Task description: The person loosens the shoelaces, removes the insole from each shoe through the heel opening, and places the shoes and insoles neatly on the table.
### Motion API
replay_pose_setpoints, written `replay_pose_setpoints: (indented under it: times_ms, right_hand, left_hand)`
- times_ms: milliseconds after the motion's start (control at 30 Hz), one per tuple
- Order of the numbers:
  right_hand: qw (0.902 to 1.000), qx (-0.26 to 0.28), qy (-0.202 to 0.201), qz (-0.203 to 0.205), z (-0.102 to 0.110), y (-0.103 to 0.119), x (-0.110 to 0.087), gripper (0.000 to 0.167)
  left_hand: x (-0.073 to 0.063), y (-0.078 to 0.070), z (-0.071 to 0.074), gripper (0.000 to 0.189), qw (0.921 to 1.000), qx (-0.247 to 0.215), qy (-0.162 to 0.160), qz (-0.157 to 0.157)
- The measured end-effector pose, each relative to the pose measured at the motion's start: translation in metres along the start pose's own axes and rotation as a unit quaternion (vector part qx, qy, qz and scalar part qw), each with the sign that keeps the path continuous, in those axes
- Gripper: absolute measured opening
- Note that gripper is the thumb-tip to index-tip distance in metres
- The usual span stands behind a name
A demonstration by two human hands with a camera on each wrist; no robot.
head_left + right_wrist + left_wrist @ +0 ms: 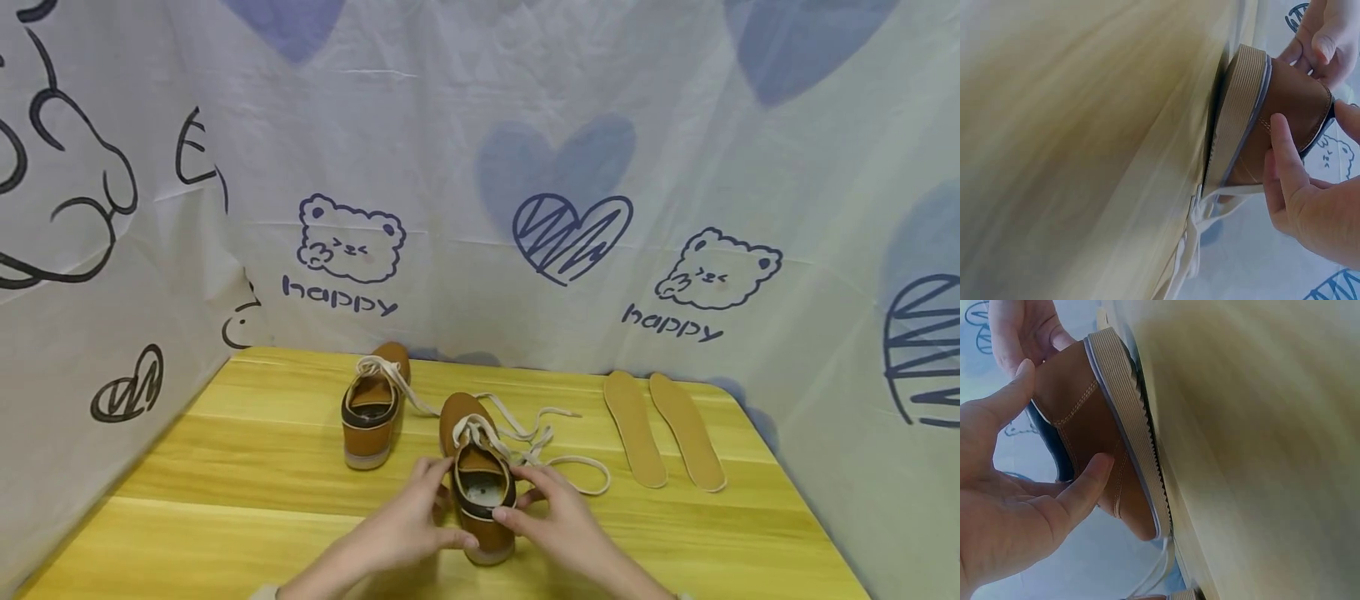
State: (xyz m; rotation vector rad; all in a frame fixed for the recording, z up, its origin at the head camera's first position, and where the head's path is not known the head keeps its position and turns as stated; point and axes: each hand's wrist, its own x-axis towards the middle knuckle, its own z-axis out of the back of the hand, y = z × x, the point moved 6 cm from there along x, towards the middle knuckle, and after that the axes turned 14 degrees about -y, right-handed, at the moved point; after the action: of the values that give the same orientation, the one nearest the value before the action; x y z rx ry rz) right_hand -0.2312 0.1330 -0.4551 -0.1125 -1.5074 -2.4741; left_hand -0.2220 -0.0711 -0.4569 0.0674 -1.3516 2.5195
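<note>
A brown shoe (pixel 478 463) with a dark collar and white laces stands on the table, toe pointing away, its pale insides showing through the opening. My left hand (pixel 408 523) holds its left side and heel, thumb at the back. From the right, my right hand (pixel 561 518) grips it with the thumb on the heel rim and fingers along the side. In the left wrist view, the ribbed sole (pixel 1124 394) lies close over the wood. Long loose laces (pixel 1192 234) trail beside the shoe in the right wrist view.
A matching shoe (pixel 367 440) stands farther back on the left, its laces tied. Two tan insoles (pixel 636 429) lie side by side at the right of the yellow wooden table (pixel 262 467). A printed white cloth (pixel 450 150) hangs behind and around the table.
</note>
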Motion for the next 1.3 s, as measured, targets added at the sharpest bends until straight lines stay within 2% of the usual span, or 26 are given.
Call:
replay_pose_setpoints:
  times_ms: [167, 433, 767, 1000, 1300]
  right_hand:
    - [1.0000, -0.006, -0.002, 0.001, -0.009, 0.002, 0.010, 0.066]
    - [0.9997, 0.007, -0.023, 0.004, -0.021, -0.001, 0.027, 0.064]
    - [0.9976, 0.042, -0.055, -0.010, -0.030, -0.001, 0.049, 0.063]
    - [0.9962, 0.033, -0.080, -0.015, -0.030, -0.003, 0.063, 0.063]
    - [0.9948, 0.038, -0.091, -0.025, -0.033, -0.007, 0.075, 0.064]
  left_hand:
    - [0.014, 0.009, 0.005, 0.106, 0.9999, -0.010, -0.009, 0.001]
    - [0.033, 0.013, 0.015, 0.093, 0.9995, -0.004, -0.030, -0.004]
    - [0.058, 0.019, 0.022, 0.084, 0.9981, 0.023, -0.049, -0.030]
    - [0.076, 0.020, 0.020, 0.075, 0.9978, -0.002, -0.042, -0.051]
    - [0.089, 0.029, 0.022, 0.077, 0.9980, -0.004, -0.057, -0.029]
